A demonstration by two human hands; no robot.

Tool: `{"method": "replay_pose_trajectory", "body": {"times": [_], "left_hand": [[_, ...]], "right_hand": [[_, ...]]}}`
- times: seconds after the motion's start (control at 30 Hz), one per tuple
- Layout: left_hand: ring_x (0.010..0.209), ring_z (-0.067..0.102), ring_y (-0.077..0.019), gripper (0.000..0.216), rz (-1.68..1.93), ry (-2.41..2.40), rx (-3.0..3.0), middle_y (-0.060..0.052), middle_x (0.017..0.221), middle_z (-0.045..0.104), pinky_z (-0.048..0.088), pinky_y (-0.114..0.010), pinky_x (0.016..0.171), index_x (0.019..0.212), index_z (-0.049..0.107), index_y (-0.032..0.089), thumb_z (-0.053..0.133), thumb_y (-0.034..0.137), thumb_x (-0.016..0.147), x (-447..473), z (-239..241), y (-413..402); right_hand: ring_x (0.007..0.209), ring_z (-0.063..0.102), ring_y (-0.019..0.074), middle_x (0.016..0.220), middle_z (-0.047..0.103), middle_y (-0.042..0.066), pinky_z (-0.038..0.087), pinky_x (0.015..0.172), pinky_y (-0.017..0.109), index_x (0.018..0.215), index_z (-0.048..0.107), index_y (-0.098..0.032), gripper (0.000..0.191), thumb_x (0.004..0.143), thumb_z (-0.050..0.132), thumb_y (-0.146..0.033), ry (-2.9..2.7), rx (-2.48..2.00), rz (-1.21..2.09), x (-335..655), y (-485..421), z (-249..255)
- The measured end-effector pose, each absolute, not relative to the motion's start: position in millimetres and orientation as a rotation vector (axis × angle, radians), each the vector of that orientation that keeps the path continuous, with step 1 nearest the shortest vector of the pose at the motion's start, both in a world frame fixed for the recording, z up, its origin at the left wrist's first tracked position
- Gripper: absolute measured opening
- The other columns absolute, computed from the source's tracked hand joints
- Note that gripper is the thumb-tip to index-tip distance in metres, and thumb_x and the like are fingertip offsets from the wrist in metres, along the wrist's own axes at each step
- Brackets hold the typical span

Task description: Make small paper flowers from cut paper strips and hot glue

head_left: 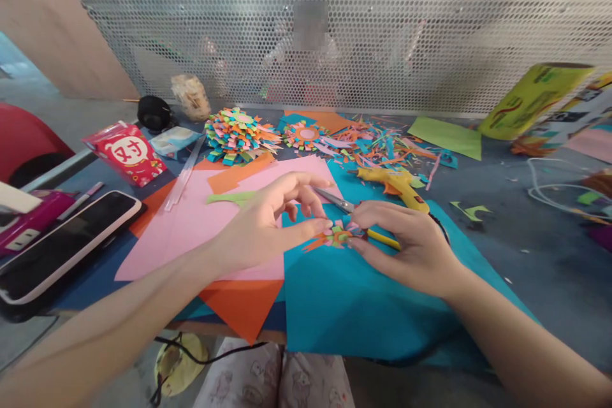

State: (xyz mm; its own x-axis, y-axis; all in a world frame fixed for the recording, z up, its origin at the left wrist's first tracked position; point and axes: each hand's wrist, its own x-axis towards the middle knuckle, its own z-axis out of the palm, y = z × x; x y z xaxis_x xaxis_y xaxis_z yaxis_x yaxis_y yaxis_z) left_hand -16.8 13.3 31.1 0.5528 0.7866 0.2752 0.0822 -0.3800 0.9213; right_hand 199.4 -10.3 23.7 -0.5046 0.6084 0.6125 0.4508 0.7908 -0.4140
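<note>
A small paper flower (335,236) of orange, green and pink strips lies on a blue paper sheet (363,306). My left hand (268,220) pinches its left side with thumb and forefinger, other fingers lifted. My right hand (406,245) pinches its right side with fingertips pressed on the petals. Scissors (335,199) lie just behind the flower, blades towards the left hand. A yellow glue gun (396,185) rests beyond my right hand.
Pink sheet (191,223) and orange sheet (239,306) overlap at left. Finished paper flowers (236,134) and coloured scraps (377,140) lie at the back. A phone (62,242), red packet (127,152), green paper (444,135), white cable (549,191); a perforated screen (335,25) with a person behind.
</note>
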Motion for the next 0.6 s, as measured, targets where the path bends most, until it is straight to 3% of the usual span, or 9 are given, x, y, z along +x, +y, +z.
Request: {"method": "replay_pose_trajectory", "body": {"times": [0.27, 0.6], "left_hand": [[0.064, 0.057, -0.0070, 0.032, 0.853, 0.677, 1.711, 0.005, 0.077, 0.060, 0.040, -0.024, 0.064, 0.114, 0.051, 0.021, 0.063, 0.020, 0.084, -14.4, 33.6, 10.7], [0.066, 0.057, -0.0070, 0.032, 0.846, 0.785, 1.642, 0.006, 0.075, 0.058, 0.041, -0.023, 0.062, 0.110, 0.054, 0.019, 0.065, 0.022, 0.080, -10.2, 34.8, 9.7]], "right_hand": [[0.065, 0.060, 0.0105, 0.073, 0.061, -0.002, 0.050, 0.061, 0.023, 0.085, 0.053, -0.022, 0.009, 0.083, 0.058, -0.015, -2.203, -0.778, 0.274, 198.0, -8.7, 20.3], [0.065, 0.058, 0.0101, 0.074, 0.059, -0.002, 0.050, 0.060, 0.023, 0.086, 0.052, -0.022, 0.008, 0.085, 0.056, -0.015, -2.233, -0.788, 0.234, 198.5, -9.2, 19.3]]}}
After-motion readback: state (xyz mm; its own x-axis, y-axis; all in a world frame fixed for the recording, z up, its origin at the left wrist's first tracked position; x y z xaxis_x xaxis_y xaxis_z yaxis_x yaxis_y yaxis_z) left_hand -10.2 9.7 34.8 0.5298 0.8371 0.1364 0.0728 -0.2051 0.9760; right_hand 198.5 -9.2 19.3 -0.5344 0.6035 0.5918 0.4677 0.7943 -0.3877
